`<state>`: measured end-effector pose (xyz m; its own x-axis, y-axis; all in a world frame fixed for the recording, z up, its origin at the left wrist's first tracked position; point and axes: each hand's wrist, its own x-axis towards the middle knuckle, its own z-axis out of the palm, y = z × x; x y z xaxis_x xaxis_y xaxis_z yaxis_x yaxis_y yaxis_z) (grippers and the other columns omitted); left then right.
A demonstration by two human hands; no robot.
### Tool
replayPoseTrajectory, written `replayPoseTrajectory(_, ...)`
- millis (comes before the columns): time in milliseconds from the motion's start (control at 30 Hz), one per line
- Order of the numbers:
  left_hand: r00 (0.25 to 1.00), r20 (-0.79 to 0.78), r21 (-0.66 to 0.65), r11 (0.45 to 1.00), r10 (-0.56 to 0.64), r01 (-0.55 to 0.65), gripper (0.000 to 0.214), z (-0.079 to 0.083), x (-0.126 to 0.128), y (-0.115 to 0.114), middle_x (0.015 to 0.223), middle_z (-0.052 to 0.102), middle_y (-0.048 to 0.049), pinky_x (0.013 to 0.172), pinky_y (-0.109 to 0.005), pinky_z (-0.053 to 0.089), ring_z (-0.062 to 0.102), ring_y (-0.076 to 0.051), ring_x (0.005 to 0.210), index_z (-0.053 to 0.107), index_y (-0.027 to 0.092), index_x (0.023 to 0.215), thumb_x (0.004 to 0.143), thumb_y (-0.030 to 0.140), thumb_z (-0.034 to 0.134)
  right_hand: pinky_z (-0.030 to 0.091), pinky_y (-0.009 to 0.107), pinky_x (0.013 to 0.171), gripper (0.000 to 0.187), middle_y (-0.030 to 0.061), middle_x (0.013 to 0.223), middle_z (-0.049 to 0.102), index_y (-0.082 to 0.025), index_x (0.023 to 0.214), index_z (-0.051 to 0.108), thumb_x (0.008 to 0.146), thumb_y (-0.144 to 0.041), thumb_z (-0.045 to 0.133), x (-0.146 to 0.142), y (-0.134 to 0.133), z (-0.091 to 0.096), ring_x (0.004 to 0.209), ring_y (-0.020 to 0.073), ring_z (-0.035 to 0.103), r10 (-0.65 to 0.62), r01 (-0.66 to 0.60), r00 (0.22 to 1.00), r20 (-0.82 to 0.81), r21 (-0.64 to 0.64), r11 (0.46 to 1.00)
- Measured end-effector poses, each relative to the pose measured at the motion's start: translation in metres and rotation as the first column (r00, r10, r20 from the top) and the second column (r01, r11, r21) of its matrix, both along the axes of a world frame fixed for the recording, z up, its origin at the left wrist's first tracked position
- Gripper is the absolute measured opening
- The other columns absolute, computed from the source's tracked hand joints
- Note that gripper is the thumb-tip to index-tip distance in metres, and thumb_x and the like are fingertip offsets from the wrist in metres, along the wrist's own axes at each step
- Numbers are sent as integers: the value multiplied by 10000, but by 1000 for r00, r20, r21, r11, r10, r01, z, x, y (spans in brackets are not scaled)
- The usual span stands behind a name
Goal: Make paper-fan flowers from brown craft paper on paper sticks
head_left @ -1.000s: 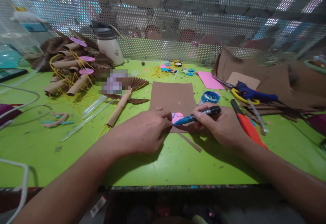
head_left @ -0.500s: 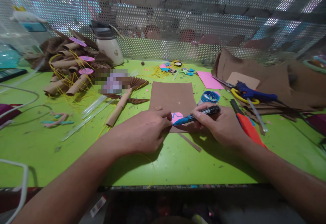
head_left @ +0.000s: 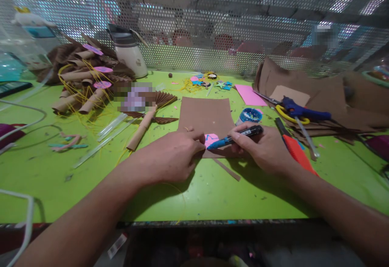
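In my right hand [head_left: 264, 147] is a blue-tipped marker [head_left: 243, 135], its tip at the lower edge of a small pink paper piece [head_left: 212, 139] with blue lines on it. The fingers of my left hand [head_left: 174, 155] are bent and pressed at that piece's left side, pinching or holding it down. Under both lies a square sheet of brown paper [head_left: 205, 113]. A thin brown strip [head_left: 227, 169] sticks out below the sheet. Just beyond my right hand stands an open blue-rimmed jar [head_left: 249, 116].
On the left are rolled brown tubes [head_left: 91, 101] with pink tags and yellow string, a white jug [head_left: 129, 54] and clear glue sticks [head_left: 103, 141]. On the right lie a blue glue gun [head_left: 304, 111], an orange cutter [head_left: 299, 155], pink paper [head_left: 249, 95] and stacked brown sheets [head_left: 328, 92].
Hardly anything differs. The marker's tip has shifted very slightly along the lower edge of the pink piece; my left hand keeps its place.
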<state>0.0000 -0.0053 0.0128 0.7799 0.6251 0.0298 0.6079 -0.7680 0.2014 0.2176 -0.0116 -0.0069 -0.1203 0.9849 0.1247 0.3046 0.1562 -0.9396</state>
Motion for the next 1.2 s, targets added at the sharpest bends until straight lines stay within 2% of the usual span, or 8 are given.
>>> replayPoseTrajectory(300, 1000, -24, 2, 1000, 3, -3, 233, 0, 0, 0, 890, 593, -82, 717, -308, 417, 539, -191, 799, 649, 164, 848, 820, 128, 421, 438, 235, 449, 218, -12, 531, 569, -175, 750, 610, 779, -391, 618, 1, 0, 0, 469, 111, 513, 1, -1, 1000, 17, -6, 1000)
replayPoseTrajectory(767, 1000, 14, 14, 1000, 22, -23, 228, -1, 1, -1, 885, 600, -79, 712, -305, 424, 548, -193, 801, 659, 176, 847, 825, 150, 434, 413, 245, 400, 230, -2, 505, 579, -205, 632, 590, 776, -381, 624, 1, 0, 8, 429, 126, 504, -82, 77, 994, 75, 65, 995)
replayPoseTrajectory(967, 1000, -1, 4, 1000, 21, -21, 215, -1, 0, -1, 898, 601, -83, 722, -304, 425, 550, -193, 813, 655, 171, 849, 802, 132, 450, 440, 243, 436, 192, -21, 500, 564, -198, 695, 605, 779, -370, 620, -1, -2, 3, 456, 127, 540, -20, 19, 999, 31, 29, 999)
replayPoseTrajectory(1067, 1000, -7, 4, 1000, 18, -18, 226, -1, 0, -1, 910, 599, -85, 726, -309, 425, 544, -195, 817, 652, 169, 870, 811, 132, 437, 424, 241, 416, 214, -21, 485, 552, -198, 660, 597, 783, -372, 615, 1, 0, 1, 433, 117, 514, -53, 51, 998, 41, 67, 996)
replayPoseTrajectory(1200, 1000, -3, 4, 1000, 22, -22, 230, -3, 0, 1, 910, 595, -83, 731, -317, 423, 541, -198, 822, 647, 170, 861, 826, 142, 422, 406, 239, 401, 229, -11, 485, 552, -194, 628, 592, 779, -363, 625, 4, 6, 3, 426, 114, 499, -119, 114, 988, 96, 57, 992)
